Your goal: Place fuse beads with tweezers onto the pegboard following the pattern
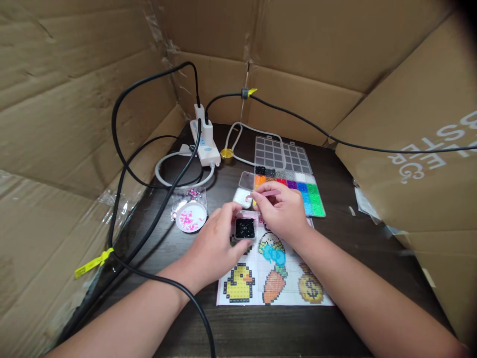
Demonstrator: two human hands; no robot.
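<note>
Between the thumb and fingers of my left hand (223,238) is a small clear box of black beads (245,228), held over the pattern sheet (257,297). My right hand (285,206) pinches pink tweezers (271,193), whose tips point left above a small box of white beads (242,198). Whether the tips hold a bead is too small to tell. Printed on the sheet are a duck, a carrot and a money bag, and blue beads (275,254) lie on its upper part. My fingers partly cover the sheet's top.
Behind my right hand lies a sorted bead case (316,203) with its lid (283,153) open. To the left stands a white dish of pink beads (191,217) on a pegboard (179,196). Black cables (164,211) cross the left side; a power strip (204,144) sits behind. Cardboard walls (305,64) surround the table.
</note>
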